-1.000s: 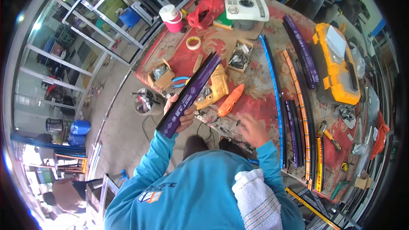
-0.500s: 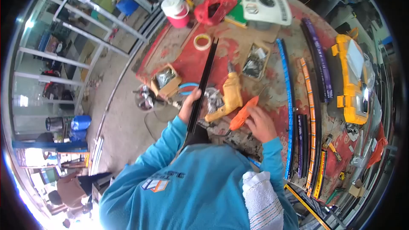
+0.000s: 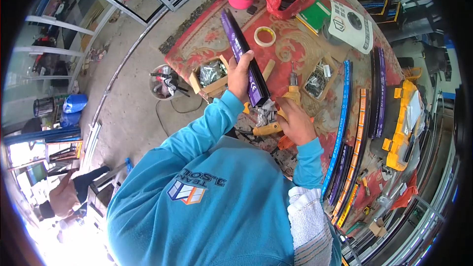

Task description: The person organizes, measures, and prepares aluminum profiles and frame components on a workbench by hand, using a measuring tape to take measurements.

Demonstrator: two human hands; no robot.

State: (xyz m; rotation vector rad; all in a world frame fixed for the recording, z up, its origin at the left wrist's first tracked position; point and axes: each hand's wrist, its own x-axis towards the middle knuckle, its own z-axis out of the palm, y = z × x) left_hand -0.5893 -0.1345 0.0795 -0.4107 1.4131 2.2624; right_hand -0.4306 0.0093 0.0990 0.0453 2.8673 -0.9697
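Observation:
My left hand [image 3: 240, 76] is closed around a black profile bar [image 3: 261, 88] with purple printed film along one face, held slanting over the table. Just right of the bar's near end, my right hand [image 3: 299, 122] lies over a yellow power drill [image 3: 268, 129], its thumb and fingers apart. The drill's chuck [image 3: 293, 78] points away from me, while my right hand hides part of its body. A crumpled clear plastic bag [image 3: 266, 114] sits between the bar's end and my right fingers. Below that hand, an orange tool [image 3: 286, 142] shows only in part.
Two boxes of small hardware, the left box [image 3: 217, 85] and the right box [image 3: 328, 93], flank the drill. A tape roll [image 3: 264, 36] lies farther back. Film-covered strips [image 3: 340, 123] and a yellow case [image 3: 401, 128] line the right. A person [image 3: 66, 194] is at lower left.
The bar in my left hand has turned so its purple film shows. My right hand has left the orange tool and moved over the drill beside the plastic bag. The head view has shifted.

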